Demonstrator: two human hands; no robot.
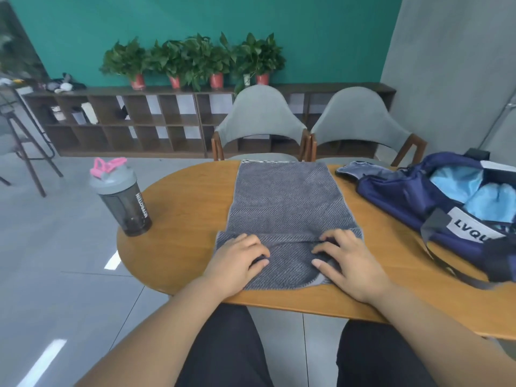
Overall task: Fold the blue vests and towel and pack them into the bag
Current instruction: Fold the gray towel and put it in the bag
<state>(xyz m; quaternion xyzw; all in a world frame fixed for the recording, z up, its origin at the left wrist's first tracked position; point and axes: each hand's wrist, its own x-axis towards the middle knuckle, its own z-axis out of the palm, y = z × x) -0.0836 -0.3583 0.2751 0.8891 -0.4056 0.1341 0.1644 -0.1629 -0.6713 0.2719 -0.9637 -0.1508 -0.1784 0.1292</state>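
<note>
Centrally, left hand [240,258] and right hand [344,256] pinch towel [282,202] fold; shaker bottle [122,202] left, open bag [405,196] right.

Illumination is bright, even and diffuse, and appears to come from above. The glossy floor [69,247] returns white glare streaks at near left, and the table [181,219] carries a mild sheen. Shadows are soft and shallow: a small dark patch lies under the fingers of the left hand [240,261] and the right hand [344,255] on the towel [279,196]. Wide-angle distortion bows the table rim and tilts the wall edges at far left and far right. The forearms at the near edge and the far shelf [125,121] render soft. Fine detail is slightly smeared throughout.
</note>
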